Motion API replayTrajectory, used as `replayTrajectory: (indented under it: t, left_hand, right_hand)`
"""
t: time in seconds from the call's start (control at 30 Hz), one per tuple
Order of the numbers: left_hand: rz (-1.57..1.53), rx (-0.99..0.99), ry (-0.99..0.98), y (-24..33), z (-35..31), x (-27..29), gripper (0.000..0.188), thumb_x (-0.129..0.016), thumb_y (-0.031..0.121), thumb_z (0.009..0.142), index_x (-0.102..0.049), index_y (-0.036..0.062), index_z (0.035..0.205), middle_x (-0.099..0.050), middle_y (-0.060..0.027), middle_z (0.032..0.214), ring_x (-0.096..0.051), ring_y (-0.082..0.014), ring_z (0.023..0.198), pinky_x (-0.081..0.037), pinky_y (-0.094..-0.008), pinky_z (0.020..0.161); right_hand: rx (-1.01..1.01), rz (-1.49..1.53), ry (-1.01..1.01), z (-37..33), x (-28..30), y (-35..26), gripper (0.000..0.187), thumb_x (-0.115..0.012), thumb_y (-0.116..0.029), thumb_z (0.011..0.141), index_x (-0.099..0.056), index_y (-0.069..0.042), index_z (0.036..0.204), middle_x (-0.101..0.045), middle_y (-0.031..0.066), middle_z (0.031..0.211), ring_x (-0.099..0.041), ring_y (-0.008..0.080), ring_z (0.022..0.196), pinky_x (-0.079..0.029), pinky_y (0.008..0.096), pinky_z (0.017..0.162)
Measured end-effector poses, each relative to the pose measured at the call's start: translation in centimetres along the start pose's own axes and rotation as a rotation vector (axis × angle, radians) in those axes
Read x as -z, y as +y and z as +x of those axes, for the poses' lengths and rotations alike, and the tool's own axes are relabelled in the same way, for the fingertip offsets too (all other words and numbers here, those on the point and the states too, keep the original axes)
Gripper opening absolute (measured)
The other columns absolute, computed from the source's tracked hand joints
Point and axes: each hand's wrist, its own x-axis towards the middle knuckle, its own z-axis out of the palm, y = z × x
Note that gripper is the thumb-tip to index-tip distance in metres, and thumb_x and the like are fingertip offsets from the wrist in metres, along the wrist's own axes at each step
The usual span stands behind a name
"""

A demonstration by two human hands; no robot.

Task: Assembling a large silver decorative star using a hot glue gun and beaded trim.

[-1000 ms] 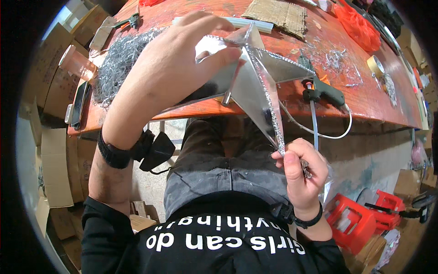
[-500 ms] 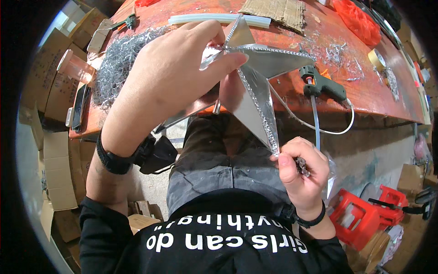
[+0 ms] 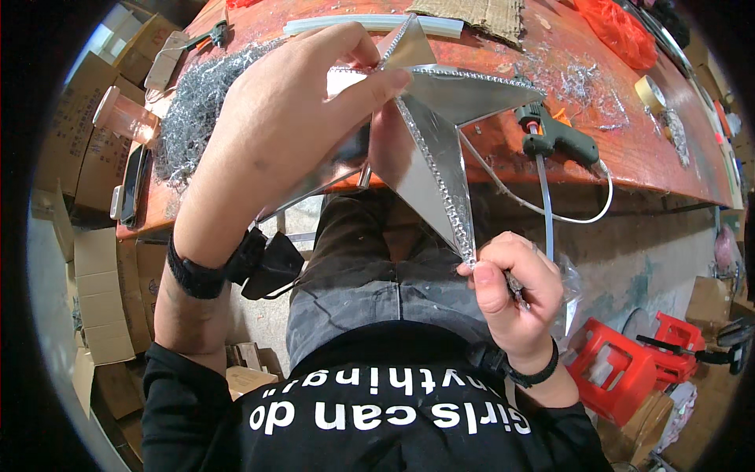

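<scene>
A five-pointed star of shiny silver sheet, with beaded silver trim along its ridges point(image 3: 425, 161), is in both hands, partly over the front edge of the red-painted wooden bench point(image 3: 629, 173) and partly above the person's dark grey trousers point(image 3: 385, 295). The left hand point(image 3: 307, 118) is closed near the centre of the star, with the thumb on the front; the other fingers are partly hidden, so I cannot tell how they press. This central hold probably keeps the star from turning. The right hand point(image 3: 515, 275) pinches the lowest tip narrowly between thumb and finger, maybe because the tip is too thin for a wider grip, while a small crumpled silvery piece point(image 3: 516, 289) sits inside its curled fingers. To the right of the star lies a dark green glue gun point(image 3: 562, 140); its long translucent glue rod point(image 3: 545, 197) hangs past the bench edge, likely because there is no support under it. Whether the gun touches the star's right point, I cannot tell. Left of the star, behind the left forearm, is a tangled heap of silvery strands point(image 3: 197, 110), perhaps put aside to leave working room. Beyond the star lie pale translucent rods point(image 3: 425, 27) and a flat brown cardboard piece point(image 3: 472, 17).
</scene>
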Motion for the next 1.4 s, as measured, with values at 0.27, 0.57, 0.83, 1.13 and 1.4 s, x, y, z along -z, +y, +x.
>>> replayTrajectory:
  t: [0.27,0.57,0.83,1.13,1.4]
  left_hand:
    - [-0.070,-0.043,-0.036,-0.7,0.6,-0.3,0.028,-0.066,0.031,0.094,-0.060,0.0045,0.101,-0.059,-0.0007,0.064,-0.054,-0.0038,0.052,-0.038,-0.0236,0.044]
    - [-0.374,0.175,-0.280,-1.2,2.0,0.7,0.028,-0.069,0.030,0.091,-0.061,0.0037,0.098,-0.062,-0.0001,0.073,-0.059,-0.0057,0.064,-0.047,-0.0233,0.053]
    - [-0.532,0.276,-0.349,-2.5,3.7,1.5,0.031,-0.071,0.029,0.087,-0.067,0.0003,0.097,-0.069,-0.0072,0.088,-0.063,-0.0106,0.066,-0.051,-0.0241,0.057]
    - [-0.987,0.270,0.429,-8.4,-2.0,8.6,0.036,-0.054,0.024,0.100,-0.059,0.0020,0.128,-0.065,-0.0074,0.123,-0.063,-0.0135,0.091,-0.049,-0.0258,0.082]
    - [-0.977,0.608,0.588,-9.9,-12.9,9.4,0.024,-0.054,0.026,0.100,-0.054,0.0110,0.081,-0.039,0.0065,0.060,-0.030,-0.0019,0.045,-0.020,-0.0196,0.041]
  right_hand:
    - [0.031,-0.013,-0.009,0.0,-0.1,0.3,0.010,-0.070,-0.004,0.083,-0.061,0.000,0.081,-0.060,0.0088,0.071,-0.056,0.0188,0.059,-0.043,0.0269,0.055]
    - [0.035,-0.004,-0.019,-0.2,-0.4,0.9,0.010,-0.068,-0.004,0.086,-0.060,0.000,0.081,-0.057,0.0079,0.069,-0.052,0.0172,0.057,-0.040,0.0263,0.053]
    - [-0.032,0.005,-0.048,-0.1,0.2,0.7,0.010,-0.068,-0.004,0.087,-0.061,0.001,0.081,-0.059,0.0077,0.071,-0.054,0.0167,0.060,-0.040,0.0254,0.055]
    - [-0.248,0.387,0.060,-1.8,3.2,0.8,0.024,-0.054,-0.020,0.098,-0.065,0.001,0.099,-0.065,0.0089,0.083,-0.054,0.0089,0.062,-0.041,0.0210,0.055]
    - [0.137,0.924,0.613,-2.8,19.2,0.0,0.007,-0.043,-0.011,0.102,-0.047,-0.007,0.105,-0.032,-0.0011,0.076,-0.026,0.0086,0.057,-0.025,0.0239,0.049]
